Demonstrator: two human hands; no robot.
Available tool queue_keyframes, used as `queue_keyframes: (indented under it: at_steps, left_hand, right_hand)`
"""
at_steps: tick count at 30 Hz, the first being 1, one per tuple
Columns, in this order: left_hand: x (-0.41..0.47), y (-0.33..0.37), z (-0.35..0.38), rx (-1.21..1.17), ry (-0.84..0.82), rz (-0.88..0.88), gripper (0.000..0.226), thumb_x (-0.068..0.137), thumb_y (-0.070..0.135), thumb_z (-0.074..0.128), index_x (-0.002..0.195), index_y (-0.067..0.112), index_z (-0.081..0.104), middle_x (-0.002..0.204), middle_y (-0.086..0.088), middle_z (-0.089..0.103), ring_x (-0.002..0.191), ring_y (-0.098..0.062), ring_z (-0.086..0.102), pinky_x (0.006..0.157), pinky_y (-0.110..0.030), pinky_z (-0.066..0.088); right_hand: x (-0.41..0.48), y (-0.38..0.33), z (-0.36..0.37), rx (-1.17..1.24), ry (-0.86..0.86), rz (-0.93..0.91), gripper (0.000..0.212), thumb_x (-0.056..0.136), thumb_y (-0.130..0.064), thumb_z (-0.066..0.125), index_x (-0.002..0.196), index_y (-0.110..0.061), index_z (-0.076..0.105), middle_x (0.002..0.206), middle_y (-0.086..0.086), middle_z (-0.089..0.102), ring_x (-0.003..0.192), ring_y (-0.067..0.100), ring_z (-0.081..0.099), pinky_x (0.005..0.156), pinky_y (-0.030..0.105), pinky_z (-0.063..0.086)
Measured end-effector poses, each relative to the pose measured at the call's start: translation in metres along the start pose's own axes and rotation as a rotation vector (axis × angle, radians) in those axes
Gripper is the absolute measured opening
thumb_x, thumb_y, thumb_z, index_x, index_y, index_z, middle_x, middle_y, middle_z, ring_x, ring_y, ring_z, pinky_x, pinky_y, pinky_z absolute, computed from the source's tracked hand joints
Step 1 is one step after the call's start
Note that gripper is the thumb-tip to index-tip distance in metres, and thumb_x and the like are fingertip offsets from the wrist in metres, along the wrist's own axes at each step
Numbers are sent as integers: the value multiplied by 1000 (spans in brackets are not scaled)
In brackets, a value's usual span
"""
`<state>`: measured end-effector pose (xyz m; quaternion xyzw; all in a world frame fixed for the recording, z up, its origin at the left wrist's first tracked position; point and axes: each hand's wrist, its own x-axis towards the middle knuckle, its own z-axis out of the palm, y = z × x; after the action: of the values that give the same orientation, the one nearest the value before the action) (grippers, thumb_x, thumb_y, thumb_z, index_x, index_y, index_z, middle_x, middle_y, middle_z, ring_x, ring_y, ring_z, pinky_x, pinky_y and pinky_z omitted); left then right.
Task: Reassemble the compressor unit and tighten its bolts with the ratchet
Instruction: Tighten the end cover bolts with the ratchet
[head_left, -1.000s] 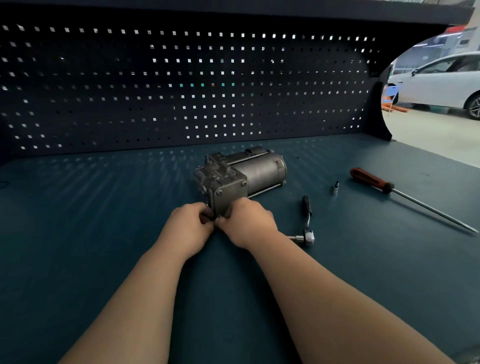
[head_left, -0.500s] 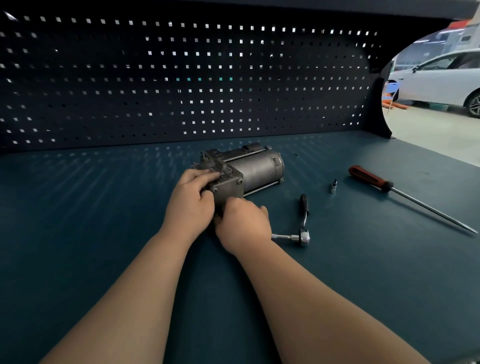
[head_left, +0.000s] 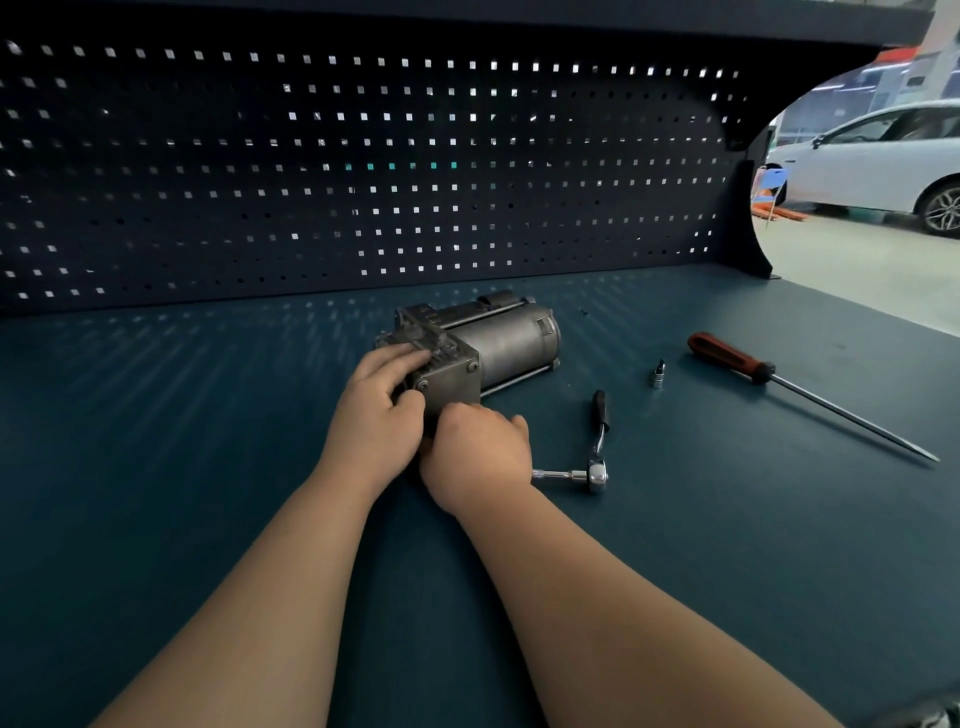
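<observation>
Left hand (head_left: 379, 415) gripping compressor (head_left: 511, 343) at block end, right hand (head_left: 475, 452) curled at its 6 o'clock, hold unclear, ratchet (head_left: 598, 470) at 3 o'clock

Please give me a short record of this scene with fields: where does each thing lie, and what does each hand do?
compressor: lies on its side on the bench
left hand: grips the compressor's near end from above
right hand: at the lower front of that end, fingers curled; what they hold is hidden
ratchet: on the bench, right of the right hand, unheld
socket: stands beyond the ratchet
screwdriver: lies far right, unheld
</observation>
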<state>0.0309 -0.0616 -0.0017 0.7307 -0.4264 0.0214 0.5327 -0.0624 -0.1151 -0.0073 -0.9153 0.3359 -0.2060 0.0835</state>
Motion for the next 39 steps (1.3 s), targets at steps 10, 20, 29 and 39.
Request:
queue_keyframes:
  at_steps: [10, 20, 29, 39]
  left_hand:
    - [1, 0, -3, -55, 3, -3, 51, 81, -7, 44, 115, 23, 67, 119, 23, 48, 111, 16, 36, 91, 9, 18]
    - [-3, 0, -5, -119, -17, -35, 52, 80, -7, 42, 106, 31, 67, 114, 33, 50, 116, 12, 39, 97, -2, 23]
    - [-3, 0, -4, -119, -20, -39, 51, 80, -7, 42, 108, 28, 67, 115, 31, 50, 113, 14, 39, 90, 8, 22]
    - [-1, 0, -4, -180, -8, -58, 51, 82, -7, 38, 98, 32, 67, 113, 27, 54, 116, 8, 43, 102, -10, 28]
  right_hand:
    - [3, 0, 1, 8, -10, 47, 17, 93, -26, 49, 104, -16, 57, 112, 7, 62, 105, 27, 57, 77, 37, 24]
    - [-2, 3, -5, 59, -65, 140, 28, 93, -33, 48, 112, -13, 53, 119, 7, 58, 111, 28, 55, 89, 40, 32]
    - [-1, 4, -10, 64, -101, 110, 11, 92, -25, 52, 99, -17, 49, 111, 7, 62, 104, 28, 57, 81, 36, 28]
    - [-3, 3, -9, 22, -73, 44, 32, 95, -31, 48, 70, -21, 33, 101, 7, 65, 97, 29, 59, 77, 37, 25]
